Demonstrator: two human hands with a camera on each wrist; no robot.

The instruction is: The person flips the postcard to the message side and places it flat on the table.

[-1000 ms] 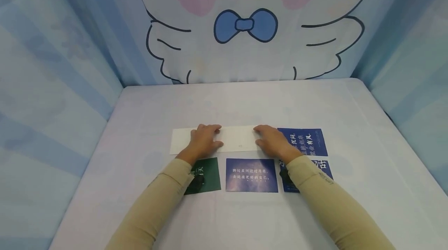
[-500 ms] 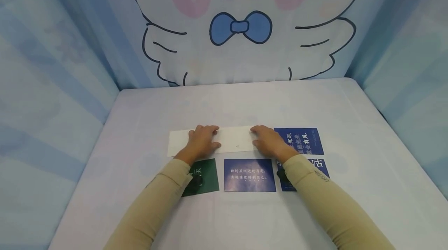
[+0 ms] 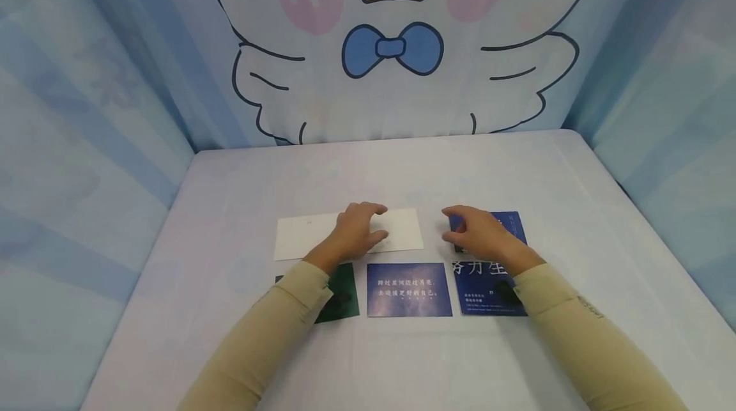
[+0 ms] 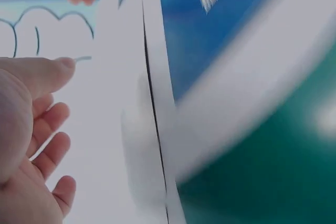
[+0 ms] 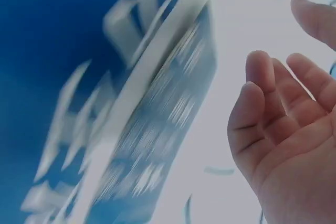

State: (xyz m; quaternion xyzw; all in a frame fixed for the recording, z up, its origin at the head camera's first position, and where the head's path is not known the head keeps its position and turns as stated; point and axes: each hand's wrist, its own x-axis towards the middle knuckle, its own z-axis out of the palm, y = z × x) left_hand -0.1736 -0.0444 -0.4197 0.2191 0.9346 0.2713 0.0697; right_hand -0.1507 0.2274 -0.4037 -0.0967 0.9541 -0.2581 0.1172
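Note:
In the head view, my left hand (image 3: pixel 358 230) hovers over the right part of a white card strip, apparently two blank-backed cards (image 3: pixel 305 238) side by side. Thumb and fingers are parted with nothing between them; the left wrist view shows this hand (image 4: pixel 31 129) above the white surface. My right hand (image 3: pixel 480 233) is above a dark blue card (image 3: pixel 513 222) with white lettering and covers much of it. The right wrist view finds that hand (image 5: pixel 289 114) holding nothing, its fingers loosely bent.
A front row holds a green card (image 3: pixel 345 293), partly under my left sleeve (image 3: pixel 270 328), a purple-blue card (image 3: pixel 409 289) with two lines of text, and a blue card (image 3: pixel 483 296) partly behind my right sleeve. A cartoon-print curtain (image 3: pixel 397 104) stands behind the table.
My right hand has left the white cards and moved right over the dark blue card. My left hand has shifted a little to the right, uncovering more of the left white card.

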